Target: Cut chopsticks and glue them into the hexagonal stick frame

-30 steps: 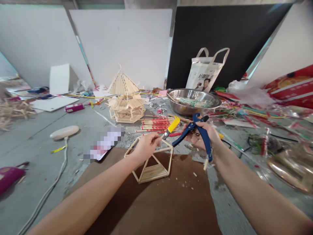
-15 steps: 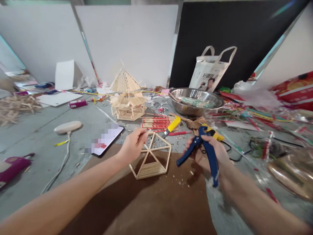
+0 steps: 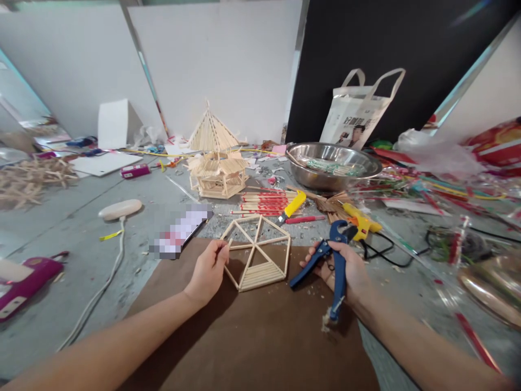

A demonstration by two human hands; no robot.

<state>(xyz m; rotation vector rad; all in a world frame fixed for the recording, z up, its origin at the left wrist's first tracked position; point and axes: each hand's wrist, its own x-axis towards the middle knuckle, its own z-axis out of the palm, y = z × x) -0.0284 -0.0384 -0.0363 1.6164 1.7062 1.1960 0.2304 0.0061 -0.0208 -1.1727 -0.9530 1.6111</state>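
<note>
A flat hexagonal frame of thin wooden sticks (image 3: 258,251) lies at the far edge of a brown board (image 3: 260,331). My left hand (image 3: 208,270) rests at the frame's left corner, fingers pinched on a short stick there. My right hand (image 3: 344,267) is closed round blue-handled cutting pliers (image 3: 332,262), just right of the frame, jaws pointing away from me. One wedge of the frame, at its near side, is filled with sticks.
Beyond the frame lie a yellow-handled knife (image 3: 291,206), red-wrapped chopsticks (image 3: 262,203), a yellow glue gun (image 3: 360,221), a steel bowl (image 3: 332,165) and a stick pavilion model (image 3: 215,157). A phone (image 3: 181,231) lies left. Wrappers clutter the right side.
Both hands have come down and towards me. The left hand moved from above the frame to its left corner. The pliers dropped from over the knife to beside the frame.
</note>
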